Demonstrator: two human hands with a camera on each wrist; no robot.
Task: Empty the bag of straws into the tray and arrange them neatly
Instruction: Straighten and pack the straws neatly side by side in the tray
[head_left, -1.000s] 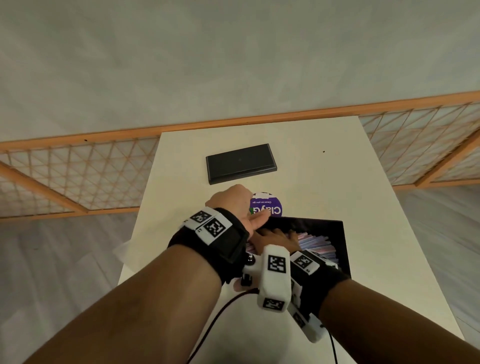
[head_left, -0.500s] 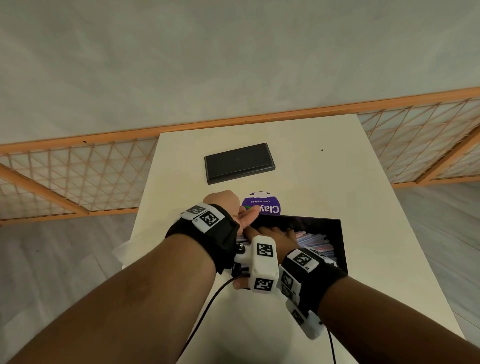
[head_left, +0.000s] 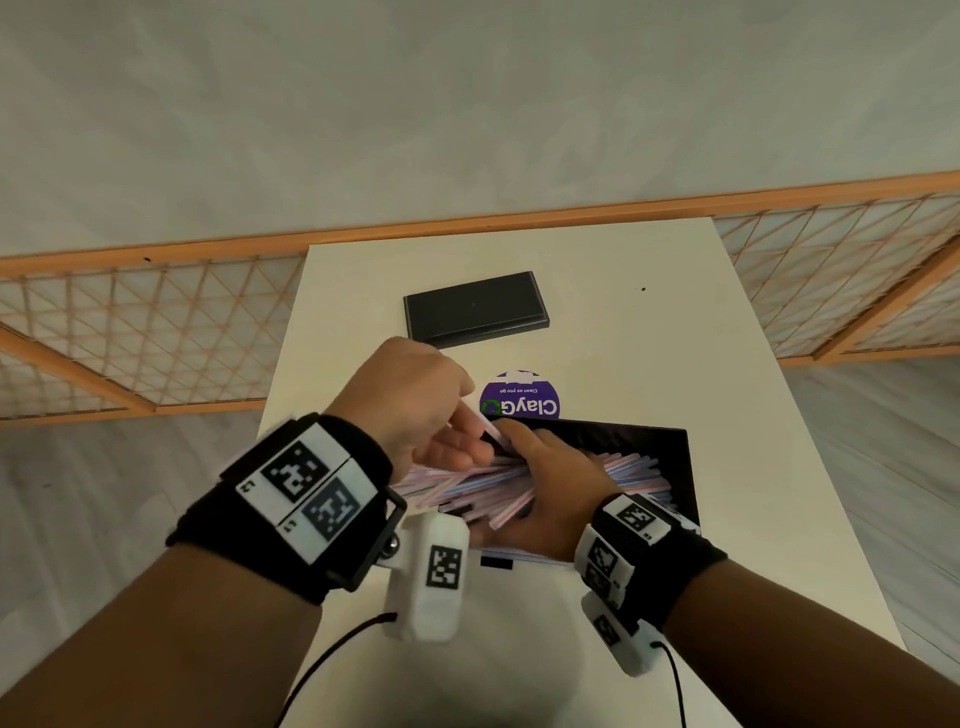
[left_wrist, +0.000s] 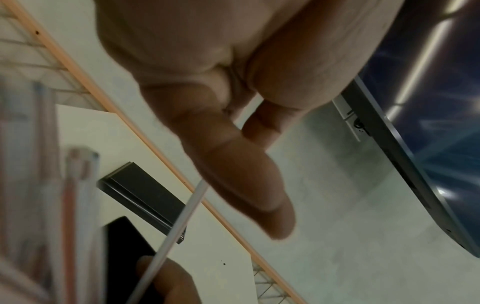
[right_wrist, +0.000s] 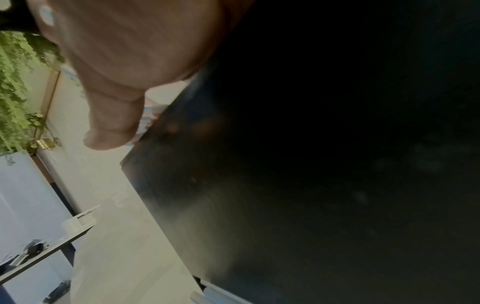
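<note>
Pink, blue and white striped straws lie in a heap in the black tray on the white table. My right hand lies over the left part of the heap and grips a bundle of straws, whose ends stick out left past the tray's edge. My left hand hovers just left of it, above the tray's far left corner, and pinches a single white straw. In the right wrist view only the thumb and the dark tray show. No bag is in view.
A purple round sticker lies on the table just behind the tray. Farther back sits a flat black box. An orange-framed lattice screen stands behind the table, on both sides.
My left hand has lifted from the tray's far left corner and now holds one straw. My right hand has stayed on the heap, and more straws show beneath it.
</note>
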